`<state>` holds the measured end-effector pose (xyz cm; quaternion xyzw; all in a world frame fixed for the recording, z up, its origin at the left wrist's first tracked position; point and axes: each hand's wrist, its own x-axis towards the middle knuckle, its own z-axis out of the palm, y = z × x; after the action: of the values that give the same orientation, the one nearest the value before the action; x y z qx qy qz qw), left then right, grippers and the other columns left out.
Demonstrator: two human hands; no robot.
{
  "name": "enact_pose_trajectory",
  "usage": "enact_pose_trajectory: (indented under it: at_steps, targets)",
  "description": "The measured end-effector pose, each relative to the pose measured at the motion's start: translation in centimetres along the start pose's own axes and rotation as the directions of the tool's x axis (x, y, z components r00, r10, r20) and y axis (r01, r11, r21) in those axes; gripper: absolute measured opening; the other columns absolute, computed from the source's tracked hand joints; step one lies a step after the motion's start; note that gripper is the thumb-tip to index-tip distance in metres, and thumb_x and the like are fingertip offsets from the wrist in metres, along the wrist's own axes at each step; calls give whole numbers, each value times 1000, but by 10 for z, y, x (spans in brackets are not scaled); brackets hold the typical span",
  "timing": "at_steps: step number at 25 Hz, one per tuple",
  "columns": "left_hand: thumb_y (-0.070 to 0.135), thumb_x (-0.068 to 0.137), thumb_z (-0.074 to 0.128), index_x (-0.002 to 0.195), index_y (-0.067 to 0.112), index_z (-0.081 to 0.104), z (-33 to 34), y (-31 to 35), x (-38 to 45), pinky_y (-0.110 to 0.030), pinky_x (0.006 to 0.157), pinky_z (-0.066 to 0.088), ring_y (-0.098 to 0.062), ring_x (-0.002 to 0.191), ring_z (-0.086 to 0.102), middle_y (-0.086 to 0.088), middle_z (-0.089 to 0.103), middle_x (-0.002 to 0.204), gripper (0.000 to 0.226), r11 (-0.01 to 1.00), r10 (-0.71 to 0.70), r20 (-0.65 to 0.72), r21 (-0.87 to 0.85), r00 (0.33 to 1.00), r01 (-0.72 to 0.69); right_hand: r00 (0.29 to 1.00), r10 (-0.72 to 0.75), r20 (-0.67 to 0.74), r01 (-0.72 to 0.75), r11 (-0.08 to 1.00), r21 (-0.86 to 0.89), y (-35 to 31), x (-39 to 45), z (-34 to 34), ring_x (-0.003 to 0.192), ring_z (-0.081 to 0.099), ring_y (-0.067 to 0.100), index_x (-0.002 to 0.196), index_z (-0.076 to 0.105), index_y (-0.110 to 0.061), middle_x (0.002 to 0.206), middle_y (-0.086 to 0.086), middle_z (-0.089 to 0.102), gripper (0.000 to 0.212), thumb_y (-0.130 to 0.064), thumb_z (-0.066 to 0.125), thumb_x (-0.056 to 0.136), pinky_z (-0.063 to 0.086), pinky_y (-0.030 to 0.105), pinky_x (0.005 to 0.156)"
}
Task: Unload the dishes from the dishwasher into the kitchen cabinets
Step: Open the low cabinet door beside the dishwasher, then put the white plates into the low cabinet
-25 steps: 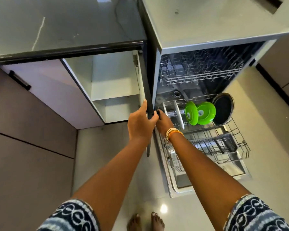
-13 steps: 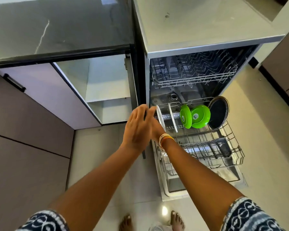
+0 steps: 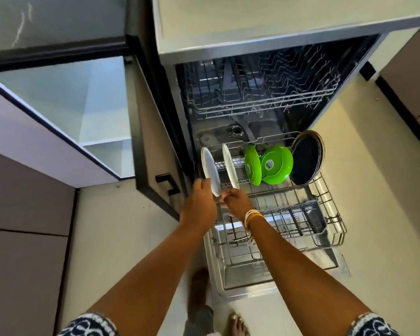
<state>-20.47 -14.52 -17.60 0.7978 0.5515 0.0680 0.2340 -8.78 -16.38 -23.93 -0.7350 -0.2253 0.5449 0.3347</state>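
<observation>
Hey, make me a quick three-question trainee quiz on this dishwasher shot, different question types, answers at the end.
1. True or false: the upper rack holds dishes.
2. Multiple choice: which dish stands furthest right in the lower rack? A) white plate B) green bowl C) dark pan
3. Fill in: the left hand is at the nearest white ____.

Key
1. False: it looks bare, and all the dishes stand in the lower rack.
2. C: the dark pan stands right of the two green bowls, with the second white plate further left.
3. Plate: its fingers meet the edge of the leftmost white plate, with the right hand just below.
</observation>
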Motion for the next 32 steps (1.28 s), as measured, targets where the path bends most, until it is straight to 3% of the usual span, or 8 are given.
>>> enact_pose_trajectory:
  at_steps: [5,7,9,12,16,23,29,32]
  targets:
    - [17,92,58,142,7,33,77,-18,80,-43,94,49,-35,122,52,-18,46,139,57,834,-437,76,-340,896,435,963,269,-3,-231,833,502,25,92,-1,45,55,16,83,52,-12,63,10,60,20,-18,43,100,40,19,44]
    - [20,92,59,141,3,34,109,-33,118,-43,97,46,-37,124,51,-21,47,139,58,767,-533,46,-395,845,506,944,331,4,-233,657,717,40,137,6,58,61,25,102,52,-6,84,24,68,25,-28,40,101,40,24,48]
    - [23,91,60,140,2,36,132,-46,145,-43,97,45,-37,122,52,-23,51,136,58,756,-563,2,-404,827,515,925,380,22,-246,551,797,57,174,15,72,65,36,126,46,0,95,33,66,42,-33,36,101,41,27,51]
    - [20,94,56,134,3,46,153,-57,168,-41,95,43,-37,120,54,-22,55,132,46,762,-576,5,-359,817,539,902,432,6,-210,427,879,75,205,25,38,59,22,129,46,0,55,17,60,38,-22,33,100,50,23,38]
    - [12,92,52,118,3,62,157,-56,167,-37,86,47,-37,111,59,-22,63,121,28,824,-505,-3,-300,863,481,887,461,-14,-111,243,964,84,217,23,57,61,27,136,44,1,72,18,60,42,-5,32,97,48,27,31]
    - [10,92,48,108,-2,61,85,-13,114,-39,75,43,-40,101,61,-27,64,110,24,868,-454,-143,-295,879,400,894,445,47,-191,286,939,53,127,21,31,57,15,92,55,-4,66,13,59,24,-2,31,97,46,19,32]
    - [9,98,39,113,-2,58,27,6,57,-33,76,41,-37,103,61,-24,64,113,27,741,-549,-116,-526,828,418,851,520,-70,-260,534,804,58,35,9,86,63,36,123,50,-7,117,22,58,32,-4,36,94,48,22,36]
    - [18,102,38,125,4,56,17,16,37,-28,79,42,-32,109,59,-16,63,121,32,663,-547,4,-608,837,437,862,469,-193,-220,690,690,64,3,-13,93,58,36,122,52,-11,116,20,56,35,0,38,91,46,20,36]
